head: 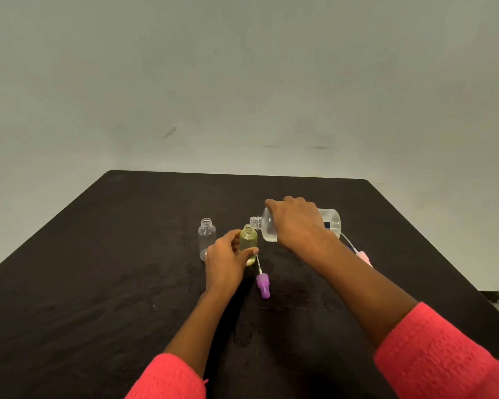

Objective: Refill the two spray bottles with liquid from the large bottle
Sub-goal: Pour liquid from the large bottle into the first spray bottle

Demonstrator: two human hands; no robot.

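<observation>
My right hand (pixel 296 223) grips the large clear bottle (pixel 330 221), tipped nearly on its side, its open neck (pixel 255 222) just above the mouth of a small yellowish spray bottle (pixel 248 240). My left hand (pixel 228 262) holds that small bottle upright on the table. A second small spray bottle (pixel 207 237), clear and uncapped, stands upright to the left. A purple spray head (pixel 262 285) with its thin tube lies on the table in front of the yellowish bottle. A pink spray head (pixel 363 256) with its tube lies to the right, partly hidden by my right forearm.
All of it sits on a dark table (pixel 98 283) whose far edge meets a pale wall (pixel 242 82). A wet patch (pixel 244 335) shows on the table near me. My red sleeves (pixel 444 355) cover the lower corners of the view.
</observation>
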